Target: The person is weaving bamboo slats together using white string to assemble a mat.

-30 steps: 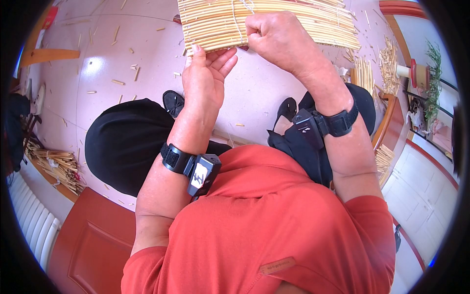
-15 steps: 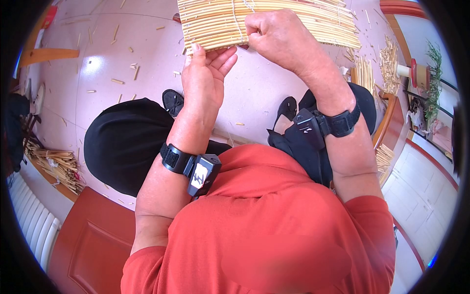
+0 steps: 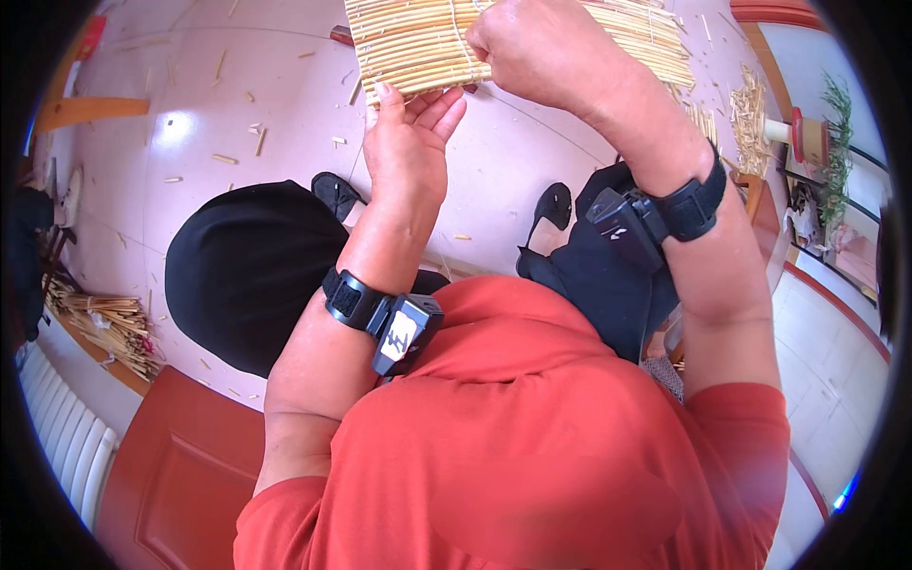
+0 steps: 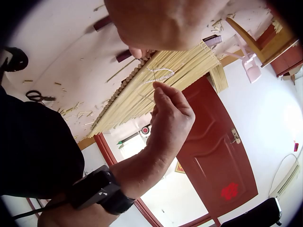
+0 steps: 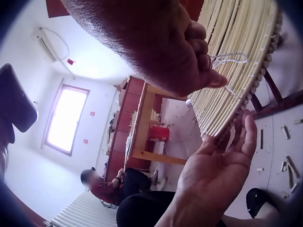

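A mat of thin pale sticks point(image 3: 408, 47) hangs at the top of the head view, laced with white cord. At its near edge, my left hand point(image 3: 408, 147) holds the rim between thumb and fingers, with the palm turned up; the right wrist view shows that hand point(image 5: 218, 170) from its palm side. Over the mat, the fingers of my right hand point(image 3: 551, 57) are curled. In the left wrist view the right hand point(image 4: 170, 113) pinches white cord, and a loop of cord point(image 5: 236, 58) lies on the sticks in the right wrist view.
Cut stick pieces point(image 3: 225, 160) litter the floor. Stick bundles point(image 3: 109, 323) lie at the left, with more sticks point(image 3: 750, 123) at the right. Scissors point(image 4: 35, 96) are on the floor. Another person point(image 5: 106, 187) sits beyond a wooden table point(image 5: 142, 127).
My right hand has risen slightly in the head view, with its forearm swung out to the right. The mat's near edge and my left hand have shifted a little.
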